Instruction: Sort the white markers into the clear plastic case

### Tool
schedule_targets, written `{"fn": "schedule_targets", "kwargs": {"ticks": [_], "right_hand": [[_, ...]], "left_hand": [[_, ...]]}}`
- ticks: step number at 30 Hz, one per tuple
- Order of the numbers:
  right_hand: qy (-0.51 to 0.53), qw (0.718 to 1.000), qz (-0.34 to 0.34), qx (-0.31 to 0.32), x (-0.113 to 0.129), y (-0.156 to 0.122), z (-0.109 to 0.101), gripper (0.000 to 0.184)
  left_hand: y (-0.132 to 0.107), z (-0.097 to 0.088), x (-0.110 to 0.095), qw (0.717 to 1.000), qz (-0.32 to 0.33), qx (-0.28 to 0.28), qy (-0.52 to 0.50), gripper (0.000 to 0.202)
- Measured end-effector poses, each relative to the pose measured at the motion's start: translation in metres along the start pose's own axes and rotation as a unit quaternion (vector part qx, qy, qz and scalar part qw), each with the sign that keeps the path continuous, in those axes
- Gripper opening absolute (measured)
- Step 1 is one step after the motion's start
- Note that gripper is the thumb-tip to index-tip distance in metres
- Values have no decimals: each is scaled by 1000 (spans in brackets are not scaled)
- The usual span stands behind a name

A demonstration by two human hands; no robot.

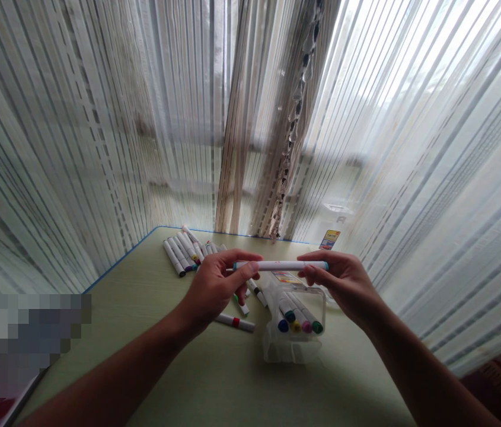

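Note:
A white marker [280,265] with teal ends is held level above the table, one end in each hand. My left hand [217,286] pinches its left end between thumb and fingers. My right hand [343,279] pinches its right end the same way. Below the marker stands a clear plastic case [294,332] with several markers in it, coloured caps facing me. A row of white markers [183,249] lies at the back left of the table. A marker with a red band [235,322] lies under my left hand.
The pale green table [152,332] has a blue edge and stands against sheer striped curtains [99,148] on all far sides. A small colourful label [329,239] sits at the back right. A blurred-out patch [23,344] covers the lower left.

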State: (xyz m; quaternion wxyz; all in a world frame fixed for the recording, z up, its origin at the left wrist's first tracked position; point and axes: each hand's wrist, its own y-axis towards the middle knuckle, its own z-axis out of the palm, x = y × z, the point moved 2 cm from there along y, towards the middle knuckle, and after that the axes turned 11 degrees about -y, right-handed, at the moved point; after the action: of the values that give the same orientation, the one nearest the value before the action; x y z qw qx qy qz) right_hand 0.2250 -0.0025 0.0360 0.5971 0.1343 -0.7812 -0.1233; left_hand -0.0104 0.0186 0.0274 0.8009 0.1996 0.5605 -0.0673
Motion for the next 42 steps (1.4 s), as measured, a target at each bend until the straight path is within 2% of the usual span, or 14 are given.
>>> {"fn": "schedule_targets", "kwargs": {"ticks": [15,24,36,42], "right_hand": [[39,999,14,5,6,0,3,27],[-4,1000,-17,-9,2,0,0,21],[0,998,-52,18,-2,1,-2,14],[-4,999,-49,12,-1,1,-2,16]], "left_hand": [[1,-2,0,1000,-3,15,4,34],[0,-1,-1,1000,-1,16,8,35],[1,-1,0,1000,2,10,3,33],[0,-1,-1,1000,2,9,13,31]]}}
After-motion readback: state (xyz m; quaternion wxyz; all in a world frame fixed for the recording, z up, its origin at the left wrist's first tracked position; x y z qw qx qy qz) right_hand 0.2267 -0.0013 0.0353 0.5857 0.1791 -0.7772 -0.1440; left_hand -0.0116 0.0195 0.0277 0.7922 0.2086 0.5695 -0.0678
